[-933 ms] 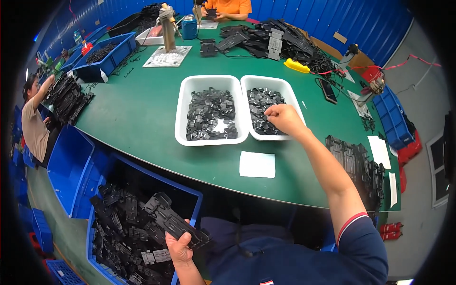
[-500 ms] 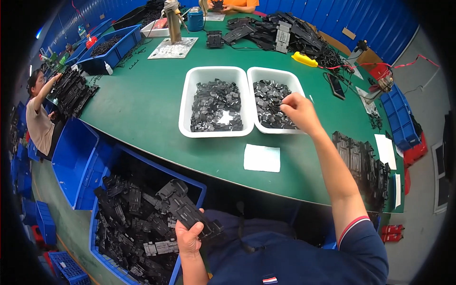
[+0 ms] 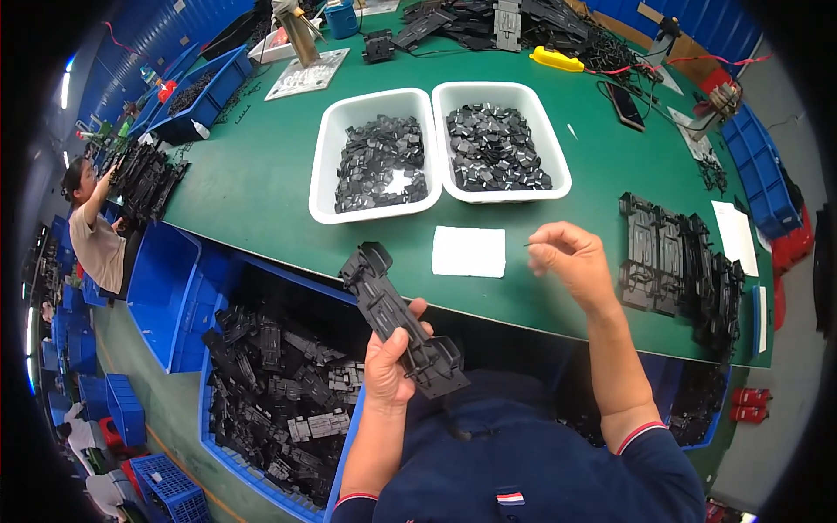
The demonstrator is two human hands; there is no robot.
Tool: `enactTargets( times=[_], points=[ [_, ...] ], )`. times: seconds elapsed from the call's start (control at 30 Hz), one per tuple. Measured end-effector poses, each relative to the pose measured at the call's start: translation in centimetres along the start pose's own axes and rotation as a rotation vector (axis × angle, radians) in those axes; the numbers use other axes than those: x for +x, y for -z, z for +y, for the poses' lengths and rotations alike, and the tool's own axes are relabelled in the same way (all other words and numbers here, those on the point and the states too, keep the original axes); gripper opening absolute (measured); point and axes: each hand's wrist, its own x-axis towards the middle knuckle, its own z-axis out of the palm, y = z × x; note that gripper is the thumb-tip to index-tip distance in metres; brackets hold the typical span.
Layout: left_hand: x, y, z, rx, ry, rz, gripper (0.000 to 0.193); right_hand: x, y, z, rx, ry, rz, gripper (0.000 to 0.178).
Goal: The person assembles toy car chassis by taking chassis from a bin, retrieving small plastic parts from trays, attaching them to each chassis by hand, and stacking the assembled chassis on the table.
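Observation:
A long black moulded plastic part (image 3: 388, 305) is gripped in my left hand (image 3: 391, 366), tilted over the table's front edge. My right hand (image 3: 571, 261) hovers to the right of a white sheet (image 3: 468, 252), thumb and forefinger pinched. A small dark sliver juts from that pinch; most of it is hidden by the fingers. Beyond my hands stand two white tubs, the left tub (image 3: 326, 187) and the right tub (image 3: 562, 174), side by side. Both hold heaps of small black plastic pieces (image 3: 497, 146).
Below the table's left front sits a blue crate (image 3: 207, 410) full of black moulded parts. More such parts (image 3: 667, 261) stand in a row on the right. A metal fixture (image 3: 296, 35), a yellow tool (image 3: 556, 59) and a phone (image 3: 623, 106) lie farther back. Another person (image 3: 98, 227) works at far left.
My right hand has left the right tub and come nearer, pinching a small dark piece. My left hand has raised the black part and brought it rightward. The view has shifted too.

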Motion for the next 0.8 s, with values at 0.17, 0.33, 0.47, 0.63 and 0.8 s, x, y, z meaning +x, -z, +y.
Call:
enactTargets(
  times=[0.17, 0.33, 0.47, 0.63, 0.8],
  points=[
    [1.4, -1.2, -1.2, -0.046, 0.035, -0.013, 0.047, 0.4, -1.2, 0.3, 0.044, -0.126, 0.014, 0.014],
    [2.5, -1.8, -1.7, -0.058, 0.071, -0.041, 0.056, 1.8, -2.4, 1.7, -0.002, -0.093, 0.048, 0.016],
    [2.9, -1.4, -1.9, -0.078, 0.105, -0.058, 0.058, 3.0, -3.7, 1.1, -0.277, -0.132, -0.007, 0.013],
    [2.9, -1.1, -2.0, -0.105, 0.111, -0.047, 0.058, 4.1, -5.1, 0.9, -0.624, -0.024, -0.035, 0.014],
    [2.9, -1.1, -1.9, -0.09, 0.11, -0.034, 0.057, 5.1, -6.1, 0.8, -0.741, -0.115, -0.073, 0.014]
  ],
)
